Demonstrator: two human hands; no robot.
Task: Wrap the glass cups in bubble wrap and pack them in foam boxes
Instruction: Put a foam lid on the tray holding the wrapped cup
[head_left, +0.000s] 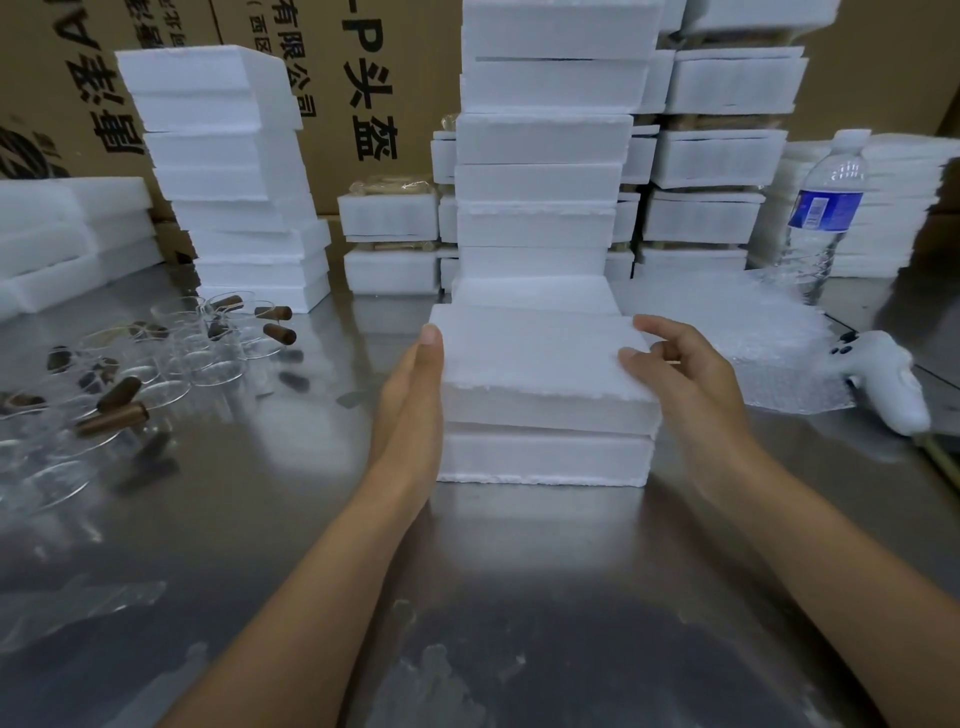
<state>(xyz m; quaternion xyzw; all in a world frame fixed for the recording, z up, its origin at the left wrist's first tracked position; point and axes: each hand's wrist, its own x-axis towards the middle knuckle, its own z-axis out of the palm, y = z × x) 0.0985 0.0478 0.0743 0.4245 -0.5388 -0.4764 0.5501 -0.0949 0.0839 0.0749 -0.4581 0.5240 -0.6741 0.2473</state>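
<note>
A white foam box (540, 395) with its lid on stands on the steel table (493, 561) in front of me. My left hand (410, 410) lies flat against the box's left side, fingers straight. My right hand (685, 379) grips the lid's right edge, thumb on top and fingers curled by the side. Several glass cups (171, 353) with brown wooden handles lie at the left. A sheet of bubble wrap (753, 343) lies to the right of the box.
Tall stacks of foam boxes (540, 171) rise behind, with cardboard cartons (363, 78) as a backdrop. A water bottle (821, 218) and a white controller (883, 384) sit at the right. Loose plastic film (72, 608) lies near left.
</note>
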